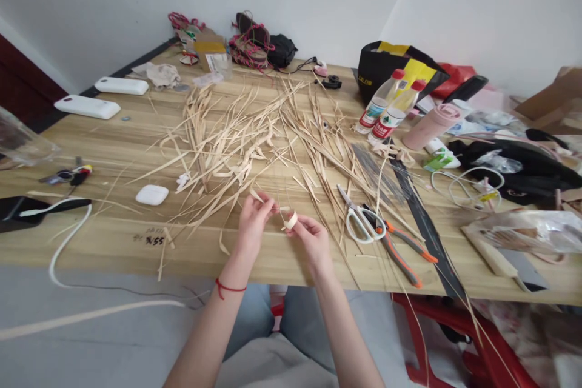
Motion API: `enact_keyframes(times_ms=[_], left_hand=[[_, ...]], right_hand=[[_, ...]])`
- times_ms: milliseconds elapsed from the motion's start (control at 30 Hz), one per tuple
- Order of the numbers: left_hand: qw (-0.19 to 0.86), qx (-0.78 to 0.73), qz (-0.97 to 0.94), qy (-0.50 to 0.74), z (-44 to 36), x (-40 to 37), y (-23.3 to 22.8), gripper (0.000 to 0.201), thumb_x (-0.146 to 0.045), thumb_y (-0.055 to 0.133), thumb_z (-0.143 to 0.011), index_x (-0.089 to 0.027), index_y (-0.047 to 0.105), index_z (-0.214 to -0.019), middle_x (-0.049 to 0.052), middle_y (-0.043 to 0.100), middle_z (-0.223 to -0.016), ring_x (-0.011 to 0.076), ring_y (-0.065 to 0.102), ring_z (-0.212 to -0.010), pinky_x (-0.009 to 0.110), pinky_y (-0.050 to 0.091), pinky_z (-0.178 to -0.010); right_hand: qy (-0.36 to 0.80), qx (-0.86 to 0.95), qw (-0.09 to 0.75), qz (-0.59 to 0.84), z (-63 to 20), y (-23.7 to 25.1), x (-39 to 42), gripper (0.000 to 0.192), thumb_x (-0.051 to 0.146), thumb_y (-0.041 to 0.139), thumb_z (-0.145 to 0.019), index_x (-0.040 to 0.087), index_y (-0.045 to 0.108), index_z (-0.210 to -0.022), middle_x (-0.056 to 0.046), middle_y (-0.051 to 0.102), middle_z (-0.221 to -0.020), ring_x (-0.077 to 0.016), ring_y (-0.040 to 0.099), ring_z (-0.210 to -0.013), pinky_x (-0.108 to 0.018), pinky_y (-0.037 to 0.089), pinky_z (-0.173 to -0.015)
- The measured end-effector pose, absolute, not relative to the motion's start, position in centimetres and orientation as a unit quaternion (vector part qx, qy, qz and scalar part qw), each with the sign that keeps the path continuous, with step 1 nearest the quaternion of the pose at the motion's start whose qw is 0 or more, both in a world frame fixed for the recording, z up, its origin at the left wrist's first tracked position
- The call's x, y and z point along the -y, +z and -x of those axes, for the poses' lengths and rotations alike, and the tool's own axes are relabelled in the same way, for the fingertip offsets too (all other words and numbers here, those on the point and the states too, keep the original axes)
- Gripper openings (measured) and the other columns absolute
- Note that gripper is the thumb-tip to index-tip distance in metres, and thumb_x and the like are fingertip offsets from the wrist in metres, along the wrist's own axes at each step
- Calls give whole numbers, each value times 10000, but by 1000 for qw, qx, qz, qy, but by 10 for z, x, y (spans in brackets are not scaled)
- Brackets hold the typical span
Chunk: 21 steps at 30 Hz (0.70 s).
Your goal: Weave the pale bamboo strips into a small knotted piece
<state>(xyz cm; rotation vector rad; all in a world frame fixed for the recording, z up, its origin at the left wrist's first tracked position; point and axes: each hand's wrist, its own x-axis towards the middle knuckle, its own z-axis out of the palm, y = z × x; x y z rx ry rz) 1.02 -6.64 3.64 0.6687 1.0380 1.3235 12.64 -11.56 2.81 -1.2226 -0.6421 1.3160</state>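
Observation:
My left hand (253,222) and my right hand (311,236) meet above the near edge of the wooden table (113,242). Between their fingertips they pinch a short pale straw strip (290,220), curled into a loop at the right hand. A red string circles my left wrist. Just behind the hands lies a wide heap of loose straw strips (236,139). White-handled scissors (361,221) rest on the table to the right of my right hand, with orange-handled pliers (402,248) beside them.
A white earbud case (151,194) lies left of the hands, a white cable (68,242) further left. Two plastic bottles (386,109), a pink cup (431,124), a black-and-yellow bag (391,66) and clutter fill the right. Two white power banks (87,107) sit far left.

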Motion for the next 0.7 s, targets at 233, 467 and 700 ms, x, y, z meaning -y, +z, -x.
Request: enact_keyframes(times_ms=[233,467,700], left_hand=[[445,-529,-461,556,0,89,42,197,-275,690,-686,-201,562,-816,26,630,-836,171,646,-799,287,507,-767],[349,-592,-490,536,14,95,41,192,-286,723,-659,-207,581,-762,13,648,-738,168,645,-710,277,517,-701],[418,-572,-382,594,-1,89,37,341,-295,749,-619,-209,445,-746,-37,595,-661,152,650,-584,262,536,-576]], right_hand=[[517,248,625,529,-121,21,118,257,352,749,-603,181,648,-765,-38,683,-686,-166,615,-599,-314,496,-625],[532,287,588,538,-120,22,118,255,360,716,-642,179,688,-820,-33,685,-686,-159,598,-594,-309,486,-633],[535,320,584,520,-117,20,118,284,352,707,-652,189,697,-884,-39,695,-761,-155,591,-612,-304,494,-630]])
